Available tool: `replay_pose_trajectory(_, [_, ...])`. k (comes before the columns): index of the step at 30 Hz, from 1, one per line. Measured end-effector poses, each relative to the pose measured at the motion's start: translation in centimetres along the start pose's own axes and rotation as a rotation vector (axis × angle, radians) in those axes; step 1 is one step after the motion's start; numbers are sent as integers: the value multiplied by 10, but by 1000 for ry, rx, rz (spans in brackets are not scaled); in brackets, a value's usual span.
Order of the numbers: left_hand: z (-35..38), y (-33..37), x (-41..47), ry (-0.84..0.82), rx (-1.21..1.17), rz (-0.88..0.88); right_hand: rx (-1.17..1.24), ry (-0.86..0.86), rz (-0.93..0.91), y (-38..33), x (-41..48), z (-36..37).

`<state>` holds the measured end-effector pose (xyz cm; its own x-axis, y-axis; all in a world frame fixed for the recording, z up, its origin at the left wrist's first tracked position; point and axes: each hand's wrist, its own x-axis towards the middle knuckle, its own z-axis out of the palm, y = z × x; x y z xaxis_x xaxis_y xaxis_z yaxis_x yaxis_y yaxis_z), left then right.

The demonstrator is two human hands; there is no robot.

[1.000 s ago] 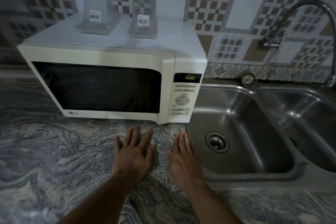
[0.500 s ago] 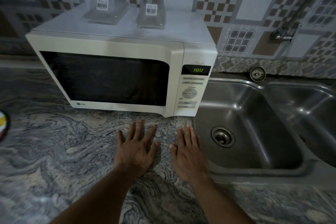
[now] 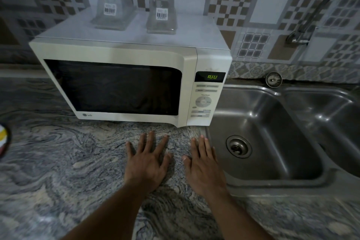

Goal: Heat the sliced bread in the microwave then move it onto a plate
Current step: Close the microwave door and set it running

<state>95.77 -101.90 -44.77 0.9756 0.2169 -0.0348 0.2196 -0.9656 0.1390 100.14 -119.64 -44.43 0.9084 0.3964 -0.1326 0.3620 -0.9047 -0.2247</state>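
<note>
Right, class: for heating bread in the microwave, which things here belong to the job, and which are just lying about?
Job: microwave, door shut; left hand and right hand, flat on the counter.
Lying about: two clear containers on the microwave; sink; tap.

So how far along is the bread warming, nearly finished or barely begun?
Hard to say. The microwave door is shut and its display is lit, but the window is dark, so no bread shows. Both the left hand and right hand lie flat and empty on the counter. Moving bread onto a plate is left.
</note>
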Motion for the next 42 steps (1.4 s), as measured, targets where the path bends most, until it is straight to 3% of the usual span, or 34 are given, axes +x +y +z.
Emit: replay_pose_trajectory(42, [0,0,0,-7,32,1,-12,6,0,2,-1,-1])
